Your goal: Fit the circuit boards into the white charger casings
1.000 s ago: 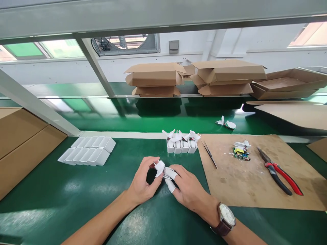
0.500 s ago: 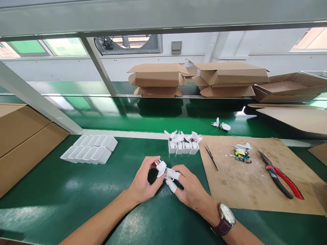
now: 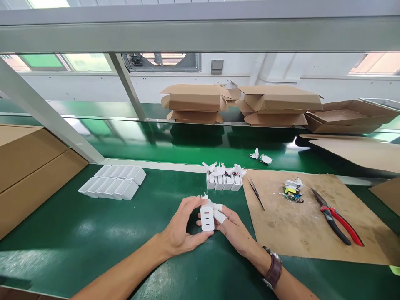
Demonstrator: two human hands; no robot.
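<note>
Between my hands is a white plug-in charger (image 3: 207, 223), its port face turned toward me with one red port and two dark slots, prongs pointing away. My left hand (image 3: 183, 227) grips it with the fingers at the prong end and the thumb at the near edge. My right hand (image 3: 233, 229), with white covers on some fingertips, closes on its right side. Just beyond stand several white charger housings (image 3: 219, 183) in a row, with loose plug parts and wires on top. Empty white housings (image 3: 109, 187) stand in two rows at the left.
On a brown sheet (image 3: 281, 237) at the right lie tweezers (image 3: 256, 193), a circuit board (image 3: 293, 194) and red-black pliers (image 3: 337, 218). Another plug part (image 3: 261, 158) lies on the green ledge. Cardboard boxes (image 3: 193, 102) stand behind; a large carton (image 3: 37, 166) is at the left.
The charger has been turned in my hands, so its port face now shows instead of its side and plug end. My right wrist has rolled, and the camera view has shifted slightly.
</note>
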